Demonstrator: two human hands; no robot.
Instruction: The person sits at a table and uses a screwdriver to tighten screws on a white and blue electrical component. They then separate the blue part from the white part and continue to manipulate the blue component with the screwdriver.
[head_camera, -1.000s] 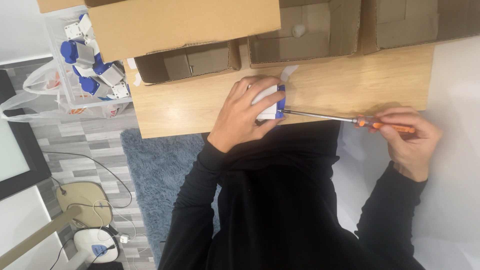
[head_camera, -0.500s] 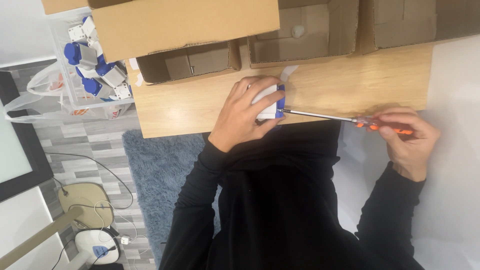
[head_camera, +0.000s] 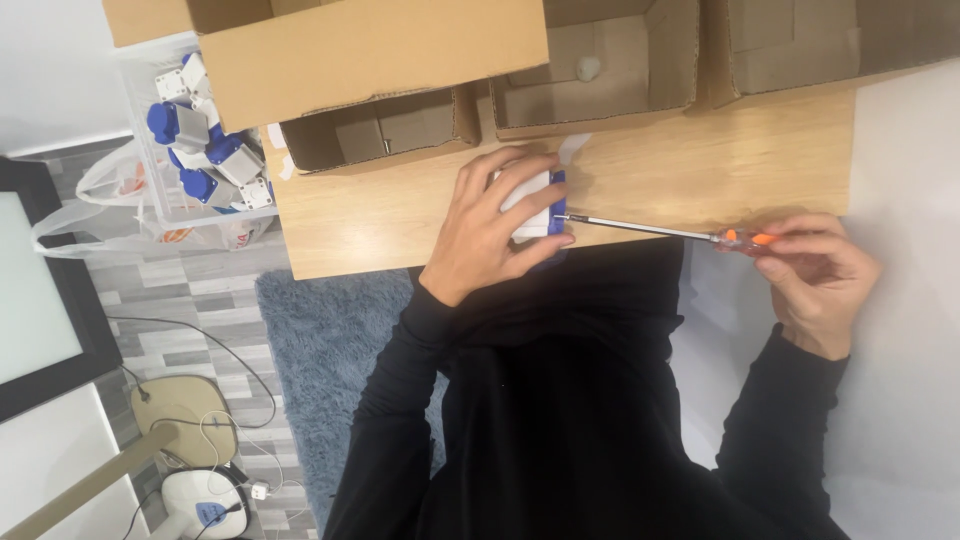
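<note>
Resting at the near edge of the wooden table (head_camera: 400, 215), a white-and-blue plug socket (head_camera: 535, 203) sits under the left hand (head_camera: 490, 235), fingers curled around it. The right hand (head_camera: 815, 280) pinches the orange handle of a screwdriver (head_camera: 680, 233), its tip touching the socket. Open cardboard boxes (head_camera: 590, 70) stand behind; a clear bin of similar sockets (head_camera: 205, 160) stands beside the table.
</note>
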